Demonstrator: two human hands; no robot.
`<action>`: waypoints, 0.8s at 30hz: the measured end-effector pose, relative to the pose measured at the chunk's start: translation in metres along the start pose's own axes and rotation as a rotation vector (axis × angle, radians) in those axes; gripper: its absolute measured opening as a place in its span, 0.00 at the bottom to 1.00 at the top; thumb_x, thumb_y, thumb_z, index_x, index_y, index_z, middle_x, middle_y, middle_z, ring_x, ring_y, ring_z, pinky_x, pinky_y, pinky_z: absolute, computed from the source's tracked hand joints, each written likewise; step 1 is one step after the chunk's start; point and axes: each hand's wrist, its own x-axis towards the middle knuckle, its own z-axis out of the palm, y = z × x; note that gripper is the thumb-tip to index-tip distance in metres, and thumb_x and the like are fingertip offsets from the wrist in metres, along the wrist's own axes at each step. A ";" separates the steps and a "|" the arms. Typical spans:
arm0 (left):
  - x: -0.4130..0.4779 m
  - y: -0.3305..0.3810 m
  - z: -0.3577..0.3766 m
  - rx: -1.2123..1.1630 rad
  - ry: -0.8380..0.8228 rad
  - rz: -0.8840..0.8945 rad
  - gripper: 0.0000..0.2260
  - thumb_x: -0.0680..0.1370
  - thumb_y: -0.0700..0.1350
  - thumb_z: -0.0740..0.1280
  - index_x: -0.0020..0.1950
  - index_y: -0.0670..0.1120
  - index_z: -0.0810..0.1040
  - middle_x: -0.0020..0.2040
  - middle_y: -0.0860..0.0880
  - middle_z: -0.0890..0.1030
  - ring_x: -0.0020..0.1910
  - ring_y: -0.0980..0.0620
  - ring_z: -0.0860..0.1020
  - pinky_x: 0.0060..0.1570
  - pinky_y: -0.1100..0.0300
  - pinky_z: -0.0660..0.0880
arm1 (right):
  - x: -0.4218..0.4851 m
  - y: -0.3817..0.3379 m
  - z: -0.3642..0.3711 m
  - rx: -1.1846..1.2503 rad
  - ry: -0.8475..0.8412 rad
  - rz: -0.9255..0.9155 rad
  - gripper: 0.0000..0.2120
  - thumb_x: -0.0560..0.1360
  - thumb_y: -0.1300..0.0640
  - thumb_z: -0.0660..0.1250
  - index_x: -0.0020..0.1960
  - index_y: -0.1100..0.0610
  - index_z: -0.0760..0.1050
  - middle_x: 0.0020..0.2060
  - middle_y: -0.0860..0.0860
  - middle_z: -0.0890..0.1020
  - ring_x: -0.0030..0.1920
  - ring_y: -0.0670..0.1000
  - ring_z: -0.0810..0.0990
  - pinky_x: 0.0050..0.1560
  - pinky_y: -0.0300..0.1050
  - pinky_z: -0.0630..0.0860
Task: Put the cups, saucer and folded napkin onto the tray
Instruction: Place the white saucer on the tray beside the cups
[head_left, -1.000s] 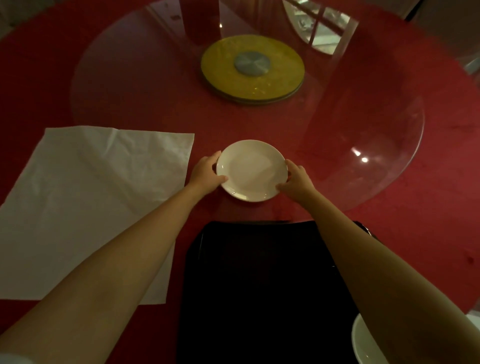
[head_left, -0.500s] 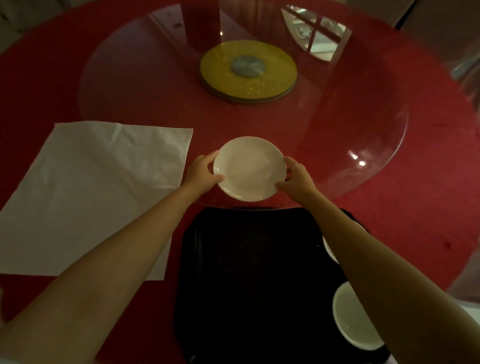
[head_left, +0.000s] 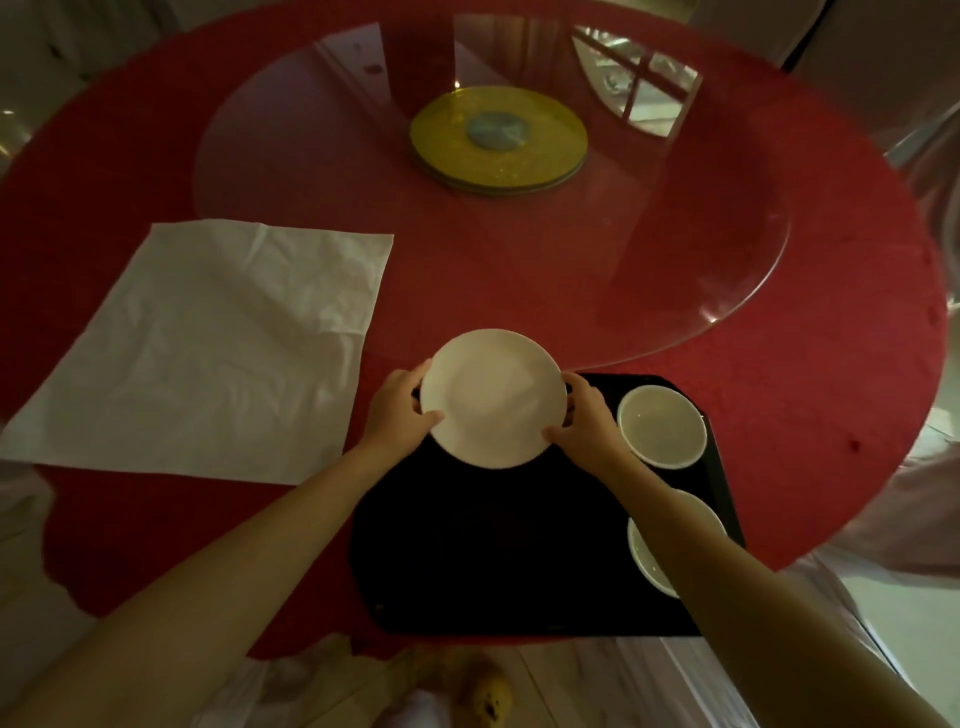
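Both hands hold one round white ceramic saucer (head_left: 491, 397) between them in the head view. The left hand (head_left: 400, 410) grips the saucer's left rim, thumb curled over the top near its near edge. The right hand (head_left: 587, 421) grips the right rim the same way, thumb on the upper face and fingers tucked below. The saucer lies level over the far edge of a black rectangular plastic tray (head_left: 493, 561); whether it touches the tray cannot be told.

On the tray's right side stands a small round white cup (head_left: 662, 426), just beside the right hand. A second white cup (head_left: 647, 558) sits nearer, partly hidden by the right forearm.

A large white cloth napkin (head_left: 208, 353) lies spread flat and creased on the round red table (head_left: 831, 364), left of the tray and apart from it.

Farther back is a clear glass turntable (head_left: 675, 260), with a yellow disc (head_left: 550, 150) at its centre.
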 end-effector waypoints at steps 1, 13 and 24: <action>-0.006 -0.002 0.001 0.011 -0.008 0.003 0.33 0.70 0.39 0.71 0.72 0.47 0.63 0.64 0.42 0.71 0.54 0.44 0.76 0.56 0.57 0.71 | -0.006 0.001 0.003 -0.010 0.004 0.007 0.33 0.67 0.68 0.68 0.70 0.58 0.61 0.62 0.59 0.70 0.54 0.57 0.75 0.51 0.49 0.78; -0.036 0.000 0.019 0.141 -0.117 -0.036 0.27 0.70 0.38 0.70 0.68 0.45 0.68 0.62 0.40 0.70 0.58 0.41 0.73 0.56 0.53 0.71 | -0.038 0.023 0.025 -0.088 -0.012 0.129 0.29 0.69 0.68 0.66 0.68 0.59 0.61 0.62 0.60 0.67 0.46 0.51 0.68 0.47 0.45 0.69; -0.035 -0.010 0.025 0.228 -0.142 -0.069 0.22 0.70 0.39 0.71 0.62 0.42 0.70 0.59 0.39 0.72 0.54 0.41 0.74 0.49 0.55 0.71 | -0.040 0.024 0.037 -0.086 -0.022 0.148 0.22 0.73 0.65 0.61 0.66 0.58 0.64 0.63 0.60 0.67 0.45 0.51 0.68 0.48 0.48 0.71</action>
